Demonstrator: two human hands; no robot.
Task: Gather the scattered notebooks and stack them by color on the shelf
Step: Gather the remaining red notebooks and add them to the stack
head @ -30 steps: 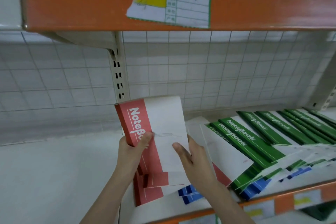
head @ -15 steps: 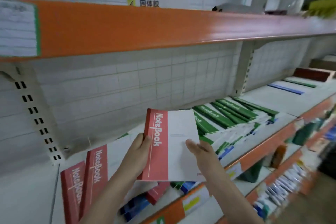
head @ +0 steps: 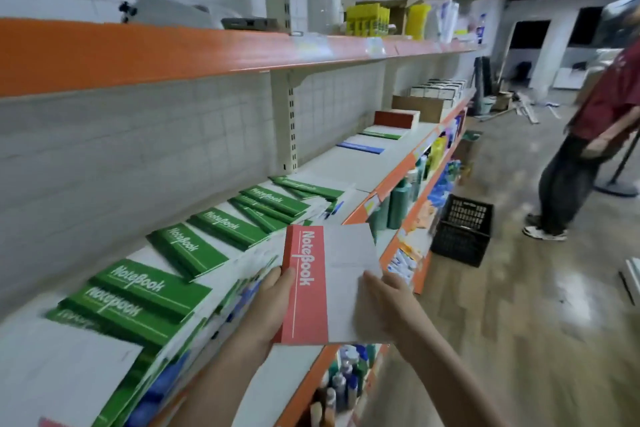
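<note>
A red notebook (head: 322, 284), flat and rectangular with a matte red spine band lettered in white and a plain pale cover, is held upright at the frame's centre, above the front edge of the shelf (head: 363, 172). Its red edge is gripped by the left hand (head: 273, 302), thumb laid over the band and fingers hidden behind. Its pale edge at 3 o'clock is pinched by the right hand (head: 384, 302), thumb on the cover.

At 9 to 11 o'clock from the notebook, green notebooks (head: 180, 253) are spread in overlapping, slanted rows on the smooth white shelf board, with glossy green bands and white lettering. Beneath them, at 8 o'clock, blue notebooks (head: 156, 388) are partly covered, only their edges showing. Far along the shelf at 1 o'clock, three small stacks are seen: a blue stack (head: 360, 146), a green stack (head: 382, 132) and a red stack (head: 394, 118).

The shelf is edged in an orange strip, and an orange upper shelf (head: 173, 52) runs overhead against a white tiled wall. Bottles (head: 398, 201) are ranged on the lower tier. A black plastic lattice crate (head: 462, 229) sits on the glossy wood-patterned floor at 3 o'clock, and beyond it a person in a dark red top (head: 595, 121) is standing.
</note>
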